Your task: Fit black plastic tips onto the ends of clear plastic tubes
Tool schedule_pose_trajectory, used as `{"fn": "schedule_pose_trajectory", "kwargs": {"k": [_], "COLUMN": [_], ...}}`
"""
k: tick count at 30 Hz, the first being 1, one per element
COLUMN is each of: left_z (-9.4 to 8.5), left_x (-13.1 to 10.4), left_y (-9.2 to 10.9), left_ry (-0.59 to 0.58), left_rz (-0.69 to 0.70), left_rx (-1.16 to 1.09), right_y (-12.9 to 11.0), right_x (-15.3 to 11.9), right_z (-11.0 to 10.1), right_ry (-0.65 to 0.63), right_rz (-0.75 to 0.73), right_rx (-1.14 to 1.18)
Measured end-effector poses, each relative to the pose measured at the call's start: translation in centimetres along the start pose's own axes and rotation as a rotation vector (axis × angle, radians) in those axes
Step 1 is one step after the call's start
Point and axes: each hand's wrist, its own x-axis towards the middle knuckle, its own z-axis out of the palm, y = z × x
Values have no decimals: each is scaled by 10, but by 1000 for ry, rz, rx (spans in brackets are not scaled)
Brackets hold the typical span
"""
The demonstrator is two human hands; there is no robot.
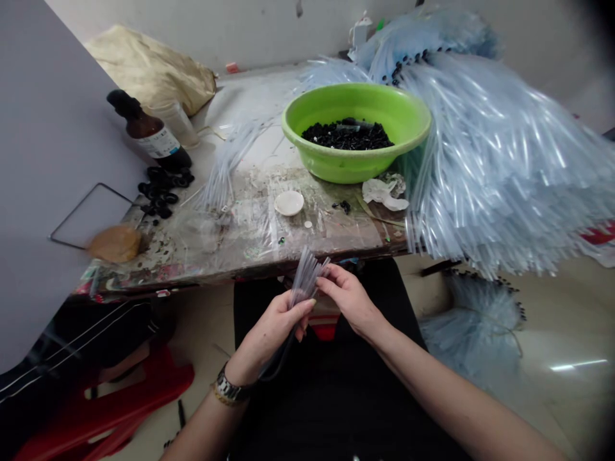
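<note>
A bundle of thin clear plastic tubes is wrapped in my left hand, its ends fanning upward just in front of the table edge. My right hand pinches one clear tube at the right side of the bundle, thumb against fingertips. Beyond my hands on the table lies a small white dish. A green basin behind it holds many small black parts. A few loose black parts sit in front of the basin beside crumpled white tissue.
A large heap of clear tubes covers the table's right side and overhangs its edge. At left stand a brown bottle, a clear cup and black rings. Another tube bundle is on the floor. A red stool stands lower left, near another person's leg.
</note>
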Motion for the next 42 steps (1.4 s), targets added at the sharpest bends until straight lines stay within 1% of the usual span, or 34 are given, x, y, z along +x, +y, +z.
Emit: {"fn": "schedule_pose_trajectory", "kwargs": {"k": [5,10,15,23,28,31,37,42], "left_z": [0,-1,-1,3,3,3,4,5], "left_x": [-2,-3,-2,-1,3,6,8,5], "left_y": [2,3,0,1,-5,-11,-18,-16], "left_ry": [1,51,62,63,53,54,94,38], "left_rz": [16,18,9,21,42,64,92,80], "left_rx": [-44,-36,-29,-29,-21,-5,56,32], "right_y": [0,0,-1,-5,-9,-5,4,1], "right_x": [1,0,-1,-2,-4,-5,-6,-6], "right_z": [-1,0,0,-1,0,-1,-5,-5], "right_ry": [21,61,65,56,18,8,-29,-24], "right_rz": [11,-13,-37,-59,-77,-89,-91,-76], "right_rx": [-66,-52,-58,-146,-229,-237,-287,-303]}}
